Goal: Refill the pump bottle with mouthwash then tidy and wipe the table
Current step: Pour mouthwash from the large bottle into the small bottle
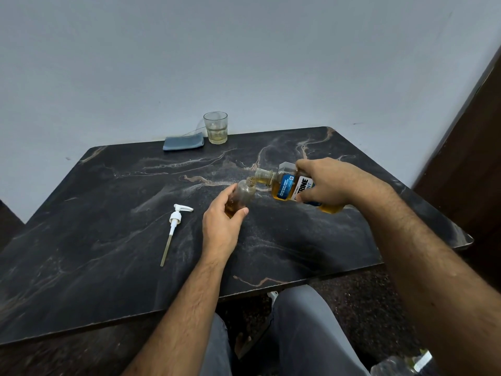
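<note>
My left hand (221,221) grips a small clear pump bottle (244,194), tilted toward the right, with some amber liquid at its bottom. My right hand (329,183) holds a mouthwash bottle (284,185) with a blue and white label, tipped on its side so its open neck meets the small bottle's mouth. Yellow liquid fills the mouthwash bottle's lower side. The white pump head with its long tube (173,226) lies on the black marble table (108,253) to the left of my left hand.
A glass (216,128) with a little yellowish liquid stands at the table's far edge by the wall. A folded blue-grey cloth (183,143) lies just left of it. My knees show below the near edge; a plastic bottle (398,365) lies at bottom right.
</note>
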